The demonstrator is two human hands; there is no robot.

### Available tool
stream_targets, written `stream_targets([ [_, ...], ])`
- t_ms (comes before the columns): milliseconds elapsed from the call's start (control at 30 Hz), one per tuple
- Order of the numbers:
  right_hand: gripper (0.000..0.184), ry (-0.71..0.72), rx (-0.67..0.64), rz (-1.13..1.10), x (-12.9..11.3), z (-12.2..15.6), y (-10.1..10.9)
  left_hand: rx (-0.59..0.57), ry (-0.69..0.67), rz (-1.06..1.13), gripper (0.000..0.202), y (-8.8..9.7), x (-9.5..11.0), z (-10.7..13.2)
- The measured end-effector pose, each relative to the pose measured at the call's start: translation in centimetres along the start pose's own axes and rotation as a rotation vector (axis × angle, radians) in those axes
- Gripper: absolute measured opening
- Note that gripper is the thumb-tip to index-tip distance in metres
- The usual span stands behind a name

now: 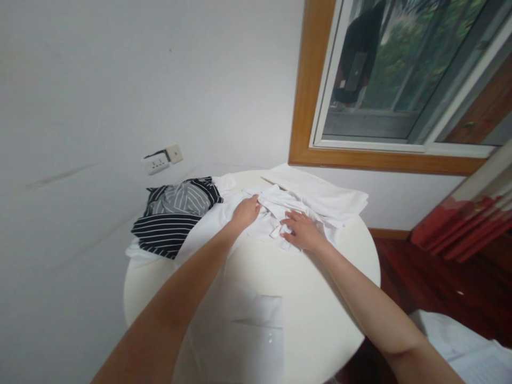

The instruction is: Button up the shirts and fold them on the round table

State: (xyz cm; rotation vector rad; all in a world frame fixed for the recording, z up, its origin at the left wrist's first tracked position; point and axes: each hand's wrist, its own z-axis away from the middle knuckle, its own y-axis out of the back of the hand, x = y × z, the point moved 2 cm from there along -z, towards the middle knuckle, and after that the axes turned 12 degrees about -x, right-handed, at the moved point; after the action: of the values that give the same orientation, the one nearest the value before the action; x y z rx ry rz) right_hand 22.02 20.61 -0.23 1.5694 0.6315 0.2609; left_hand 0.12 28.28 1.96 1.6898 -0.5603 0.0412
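On table (320, 309) cut off below, pinching white cloth (293, 200) mid-frame with left hand (245, 214). Resting right hand (304, 231) spread, hiding cloth beneath.

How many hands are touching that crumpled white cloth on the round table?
2. The left hand is on the white cloth near its middle; the right hand is spread further right.

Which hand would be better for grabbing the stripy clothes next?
Probably the left hand: it's nearer the stripy clothes, on that same side. The right hand is farther across. Both hands are on the white cloth, though.
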Motion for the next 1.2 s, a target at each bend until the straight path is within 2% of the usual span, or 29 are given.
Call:
stream_targets([
  [100,0.031,-0.035,0.012,-0.041,0.6,-0.4,0.1,-0.041,-0.078,-0.137,0.045,-0.8,0.9,2.1],
  [233,0.025,-0.039,0.054,-0.081,0.5,-0.8,0.3,-0.003,-0.213,-0.217,0.033,-0.8,1.7,4.6],
  [300,0.024,-0.064,0.099,-0.11,0.2,-0.8,0.5,0.032,-0.199,-0.257,0.034,-0.8,1.7,5.4],
  [433,0.036,-0.169,0.128,-0.105,-0.4,-0.9,0.4,0.087,-0.052,-0.338,0.042,-1.0,1.3,6.0],
  [533,0.02,-0.241,0.163,-0.005,-0.7,-1.1,0.1,0.064,-0.021,-0.318,0.049,-0.9,0.8,5.9],
  [633,0.016,-0.212,0.184,0.064,-1.0,-1.3,0.0,-0.001,-0.137,-0.191,0.052,-0.2,0.3,5.6],
  [700,0.014,-0.168,0.174,0.075,-1.2,-1.3,0.1,0.014,-0.192,-0.066,0.045,0.7,0.1,5.6],
  [800,0.019,-0.133,0.223,0.028,-1.7,-1.2,0.9,0.125,-0.175,0.17,0.034,2.4,-0.1,5.3],
  [900,0.023,-0.101,0.312,-0.108,-2.2,-1.2,1.8,0.18,-0.088,0.553,0.032,3.6,-0.2,4.3],
  [967,0.024,-0.065,0.353,-0.25,-2.5,-1.3,2.0,0.103,-0.014,0.811,0.032,4.0,-0.4,3.3],
  [1033,0.025,-0.044,0.364,-0.41,-2.7,-1.5,1.8,-0.033,0.044,0.924,0.034,4.1,-0.7,2.4],
  [1100,0.024,-0.046,0.352,-0.545,-2.7,-1.7,1.2,-0.118,0.044,0.797,0.033,4.4,-1.0,1.9],
  [1133,0.023,-0.05,0.34,-0.59,-2.7,-1.7,0.8,-0.113,0.016,0.646,0.032,4.6,-1.1,1.9],
  [1200,0.021,-0.063,0.319,-0.633,-2.7,-1.8,0.0,-0.026,-0.075,0.246,0.027,5.1,-1.0,2.7],
])
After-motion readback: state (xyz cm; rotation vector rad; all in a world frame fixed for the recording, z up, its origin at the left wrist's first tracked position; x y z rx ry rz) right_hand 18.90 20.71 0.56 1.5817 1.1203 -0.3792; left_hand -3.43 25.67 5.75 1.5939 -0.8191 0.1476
